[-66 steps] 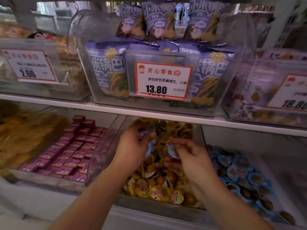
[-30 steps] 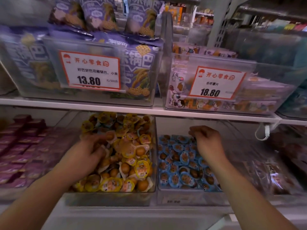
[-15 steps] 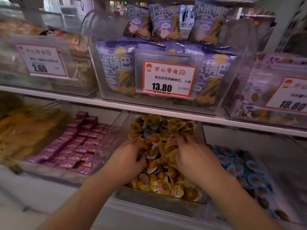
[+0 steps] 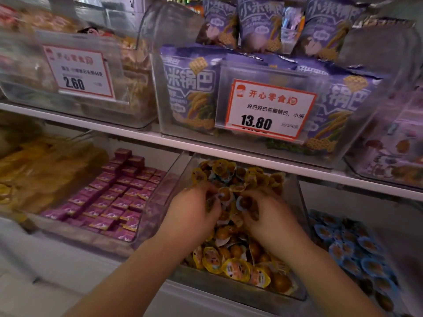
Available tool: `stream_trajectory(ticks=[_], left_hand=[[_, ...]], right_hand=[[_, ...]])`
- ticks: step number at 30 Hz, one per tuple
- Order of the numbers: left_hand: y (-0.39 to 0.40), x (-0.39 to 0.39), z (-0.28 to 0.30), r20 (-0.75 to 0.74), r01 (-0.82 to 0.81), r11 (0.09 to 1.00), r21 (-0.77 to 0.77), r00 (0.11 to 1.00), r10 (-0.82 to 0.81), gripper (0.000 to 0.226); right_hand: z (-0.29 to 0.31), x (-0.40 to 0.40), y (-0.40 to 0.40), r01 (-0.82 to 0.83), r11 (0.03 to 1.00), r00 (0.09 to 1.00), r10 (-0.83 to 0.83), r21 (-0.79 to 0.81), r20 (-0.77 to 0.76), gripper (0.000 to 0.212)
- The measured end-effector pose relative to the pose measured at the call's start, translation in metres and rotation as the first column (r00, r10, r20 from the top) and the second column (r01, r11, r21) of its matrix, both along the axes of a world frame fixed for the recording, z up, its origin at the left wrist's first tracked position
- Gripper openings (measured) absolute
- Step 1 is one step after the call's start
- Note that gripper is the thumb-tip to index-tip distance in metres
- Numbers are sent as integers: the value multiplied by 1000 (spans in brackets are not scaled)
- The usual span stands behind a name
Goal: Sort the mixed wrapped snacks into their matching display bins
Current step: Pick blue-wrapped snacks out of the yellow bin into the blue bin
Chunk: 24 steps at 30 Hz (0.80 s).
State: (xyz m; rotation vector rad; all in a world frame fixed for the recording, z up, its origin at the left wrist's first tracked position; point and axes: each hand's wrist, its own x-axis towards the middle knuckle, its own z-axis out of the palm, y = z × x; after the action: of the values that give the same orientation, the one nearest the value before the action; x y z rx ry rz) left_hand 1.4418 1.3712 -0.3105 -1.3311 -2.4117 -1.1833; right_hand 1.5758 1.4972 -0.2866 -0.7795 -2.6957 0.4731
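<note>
Purple wrapped squares filled the left bin. Beside it, the left hand and right hand dug curled fingers into the yellow-wrapped snacks in the middle clear bin, each pinching pieces; blue-wrapped snacks lay rightward.

Since 0.5 s ago, both hands, left hand and right hand, shifted closer together in yellow-wrapper bin, fingers now curled into the wrapped snacks mid-pile.
</note>
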Motion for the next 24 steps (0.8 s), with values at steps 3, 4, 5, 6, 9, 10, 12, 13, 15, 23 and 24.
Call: stream_trajectory(ticks=[3, 4, 5, 6, 9, 10, 12, 13, 15, 23, 24], left_hand=[[17, -6, 3, 70, -26, 999, 23, 997, 24, 25], [25, -10, 3, 66, -23, 999, -29, 998, 25, 27], [32, -14, 1, 56, -14, 995, -98, 998, 19, 27], [39, -17, -1, 40, -2, 986, -168, 999, 8, 27], [52, -27, -7, -46, 4, 959, -285, 999, -18, 29], [56, -30, -9, -76, 0, 955, -298, 997, -24, 31], [62, -35, -12, -105, 1, 947, -323, 994, -37, 34], [63, -37, -14, -111, 6, 940, -341, 993, -46, 36], [66, -37, -17, -115, 22, 924, -382, 991, -72, 40], [54, -31, -8, 42, -4, 988, -154, 999, 11, 25], [53, -26, -4, 94, -10, 995, -102, 995, 20, 24]], right_hand=[[-4, 0, -3, -25, 1000, 999, 25, -3, 38, 43], [-5, 1, -3, -22, 1000, 999, 22, 7, 39, 42], [-7, 1, -4, -17, 1000, 999, 17, 16, 40, 42], [-8, 0, -4, -10, 1000, 999, 10, 21, 40, 43], [-11, -1, -1, 26, 1000, 998, -26, 8, 54, 45], [-12, -1, 0, 28, 1000, 998, -28, 6, 52, 45], [-13, -2, 0, 11, 1000, 999, -12, 8, 41, 44], [-14, -2, 0, 2, 1000, 999, -3, 15, 37, 43], [-14, -2, 1, -7, 999, 999, 6, 33, 34, 41], [-13, -3, -1, -30, 995, 999, 33, 90, -27, 30], [-13, -2, -1, -28, 996, 999, 31, 83, -37, 33]])
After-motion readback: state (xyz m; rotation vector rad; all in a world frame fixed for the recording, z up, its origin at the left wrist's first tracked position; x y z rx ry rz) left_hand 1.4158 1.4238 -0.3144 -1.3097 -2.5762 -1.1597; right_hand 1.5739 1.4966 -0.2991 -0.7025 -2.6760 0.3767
